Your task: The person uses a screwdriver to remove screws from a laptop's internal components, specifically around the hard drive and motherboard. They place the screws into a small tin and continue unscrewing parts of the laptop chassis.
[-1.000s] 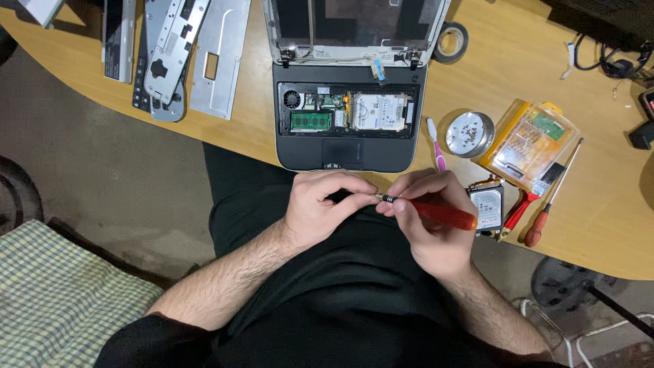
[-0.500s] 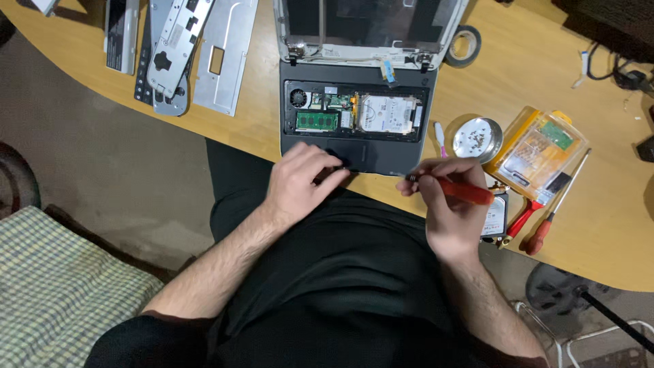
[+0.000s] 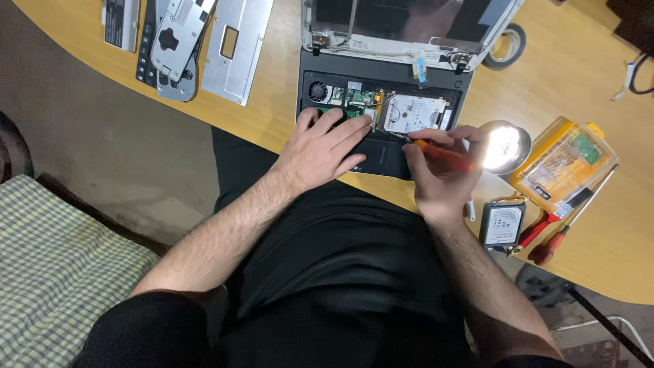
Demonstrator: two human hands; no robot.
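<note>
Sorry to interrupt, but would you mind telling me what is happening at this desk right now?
A seated person is working on an opened laptop on a wooden desk. The left hand rests flat on the laptop's front edge, while the right hand holds an orange screwdriver with its tip at the exposed insides. A loose hard drive and removed metal panels lie nearby.

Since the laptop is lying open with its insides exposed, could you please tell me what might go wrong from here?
1. The screwdriver in the right hand points at the bare parts beside the hard drive; a slip could scratch them.
2. The left hand rests on the open laptop, fingertips touching the green board, which pressure might harm.
3. The loose drive lies near the table edge and could get knocked off.
</note>
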